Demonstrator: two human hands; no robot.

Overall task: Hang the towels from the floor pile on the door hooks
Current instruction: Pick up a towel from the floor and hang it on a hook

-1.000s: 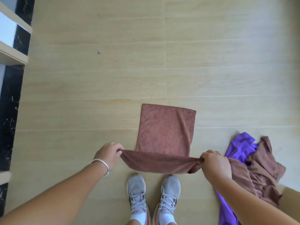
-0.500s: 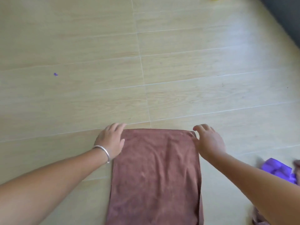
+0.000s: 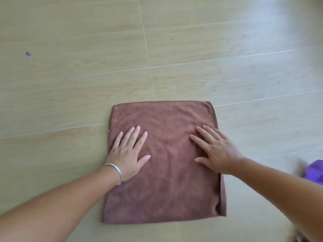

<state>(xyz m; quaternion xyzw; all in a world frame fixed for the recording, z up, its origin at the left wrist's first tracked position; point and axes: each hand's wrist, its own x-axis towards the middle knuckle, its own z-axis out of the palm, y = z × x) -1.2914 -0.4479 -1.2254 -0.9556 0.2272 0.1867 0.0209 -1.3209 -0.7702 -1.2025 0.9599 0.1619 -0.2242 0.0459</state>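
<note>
Under both my palms lies the towel point(image 3: 162, 180), folded flat on the floor point(image 3: 70, 84). My left hand point(image 3: 128, 152) rests on its left half, fingers straight and slightly spread, pointing away from me; the heel of the palm sits at the left edge. My right hand point(image 3: 215, 151) rests on the right half, fingers straight and angled up and to the left. Neither hand grips anything; both press flat on the cloth.

Orientation: the long axis of the towel runs from my body outward, roughly parallel to my left fingers. The far edge lies just beyond both sets of fingertips; the near edge lies behind my wrists, toward me. Both hands are equally close to the cloth, so either can take it. To lift it for hanging, I judge that an edge must be pinched, and the side edges are nearest.

Appearance: brown, soft pile, a near-rectangular folded shape. The layers show at the right edge, where a lower ply sticks out slightly. Light creases run between my hands.

A purple cloth point(image 3: 314, 170) lies well to the right of my right forearm, partly out of view.
</note>
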